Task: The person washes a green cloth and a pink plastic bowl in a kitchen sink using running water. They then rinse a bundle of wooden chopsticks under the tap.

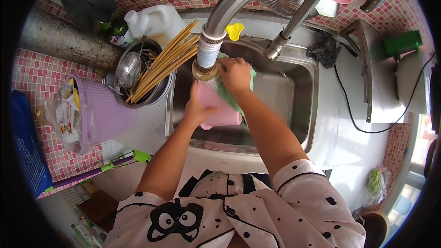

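Over the stainless steel sink point(275, 110), my left hand point(200, 108) grips a pink plastic cup or jug point(224, 112) by its near left side, with the thumb across it. The pink vessel lies tilted under the faucet outlet point(205, 70), and water runs onto it. In my right hand point(237, 74) is a green cloth point(229, 94), pressed against the far right side of the vessel. Part of the cloth is hidden beneath my fingers. The vessel's inside cannot be seen.
Left of the sink, a metal bowl point(168, 91) holds wooden chopsticks point(163, 70) and a glass. A purple bin point(106, 110) stands farther left. The curved faucet neck point(237, 0) arches above my hands. Black steel wool point(324, 50) and a black cord point(344, 103) lie at right.
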Demonstrator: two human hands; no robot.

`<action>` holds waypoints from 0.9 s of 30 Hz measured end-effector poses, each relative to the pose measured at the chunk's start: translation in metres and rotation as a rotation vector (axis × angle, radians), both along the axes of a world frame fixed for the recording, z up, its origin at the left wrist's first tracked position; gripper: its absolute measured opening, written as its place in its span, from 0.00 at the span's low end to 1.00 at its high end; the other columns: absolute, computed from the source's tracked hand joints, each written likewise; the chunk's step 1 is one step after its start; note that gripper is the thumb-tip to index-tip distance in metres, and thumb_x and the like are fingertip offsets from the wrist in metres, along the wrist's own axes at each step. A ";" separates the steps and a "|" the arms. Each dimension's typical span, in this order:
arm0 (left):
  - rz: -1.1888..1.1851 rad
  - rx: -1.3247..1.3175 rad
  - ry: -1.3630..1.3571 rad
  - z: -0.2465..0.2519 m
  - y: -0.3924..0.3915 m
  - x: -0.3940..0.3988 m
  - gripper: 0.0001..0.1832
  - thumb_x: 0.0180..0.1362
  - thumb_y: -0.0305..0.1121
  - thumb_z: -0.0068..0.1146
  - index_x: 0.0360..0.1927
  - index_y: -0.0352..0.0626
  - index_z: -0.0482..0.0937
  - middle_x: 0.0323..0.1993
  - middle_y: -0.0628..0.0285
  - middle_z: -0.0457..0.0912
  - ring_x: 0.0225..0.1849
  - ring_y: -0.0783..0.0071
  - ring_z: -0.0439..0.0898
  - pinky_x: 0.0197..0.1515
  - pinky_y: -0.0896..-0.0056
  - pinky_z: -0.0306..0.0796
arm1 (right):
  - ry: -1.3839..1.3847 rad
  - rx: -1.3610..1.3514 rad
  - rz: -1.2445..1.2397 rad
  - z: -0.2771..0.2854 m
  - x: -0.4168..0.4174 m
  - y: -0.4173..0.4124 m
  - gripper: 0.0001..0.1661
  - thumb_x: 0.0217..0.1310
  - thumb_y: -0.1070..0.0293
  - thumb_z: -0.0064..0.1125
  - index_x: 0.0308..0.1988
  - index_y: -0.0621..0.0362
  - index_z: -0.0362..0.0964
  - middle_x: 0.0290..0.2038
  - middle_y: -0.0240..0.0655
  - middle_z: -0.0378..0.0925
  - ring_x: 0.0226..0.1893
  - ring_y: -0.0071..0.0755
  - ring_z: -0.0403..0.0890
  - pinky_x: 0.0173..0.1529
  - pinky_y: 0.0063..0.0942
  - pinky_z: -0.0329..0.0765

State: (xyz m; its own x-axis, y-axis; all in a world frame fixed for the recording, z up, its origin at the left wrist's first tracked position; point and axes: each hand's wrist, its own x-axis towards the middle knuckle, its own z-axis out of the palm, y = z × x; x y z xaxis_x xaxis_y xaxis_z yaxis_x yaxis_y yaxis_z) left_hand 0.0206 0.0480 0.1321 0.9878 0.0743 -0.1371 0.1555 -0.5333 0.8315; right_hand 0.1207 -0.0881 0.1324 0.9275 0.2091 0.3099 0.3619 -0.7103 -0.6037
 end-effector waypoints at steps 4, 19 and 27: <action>-0.024 -0.063 -0.022 -0.010 0.022 -0.008 0.57 0.29 0.28 0.70 0.62 0.46 0.42 0.53 0.49 0.66 0.55 0.56 0.67 0.53 0.65 0.63 | -0.124 -0.206 0.244 0.013 -0.058 0.011 0.26 0.40 0.58 0.56 0.44 0.52 0.71 0.46 0.35 0.71 0.53 0.44 0.63 0.59 0.44 0.53; -0.068 -0.182 0.086 -0.020 0.055 0.001 0.61 0.26 0.28 0.72 0.62 0.40 0.41 0.56 0.55 0.61 0.58 0.66 0.61 0.59 0.66 0.55 | 1.113 0.785 0.029 -0.082 0.072 -0.041 0.24 0.55 0.55 0.43 0.47 0.56 0.70 0.38 0.36 0.76 0.38 0.30 0.76 0.45 0.23 0.68; -0.034 -0.118 -0.035 -0.028 0.051 -0.012 0.60 0.30 0.30 0.72 0.61 0.38 0.37 0.58 0.52 0.56 0.59 0.64 0.57 0.60 0.64 0.53 | 1.408 1.196 -0.679 -0.191 -0.051 -0.055 0.40 0.57 0.41 0.34 0.60 0.55 0.45 0.56 0.42 0.58 0.53 0.44 0.64 0.52 0.43 0.64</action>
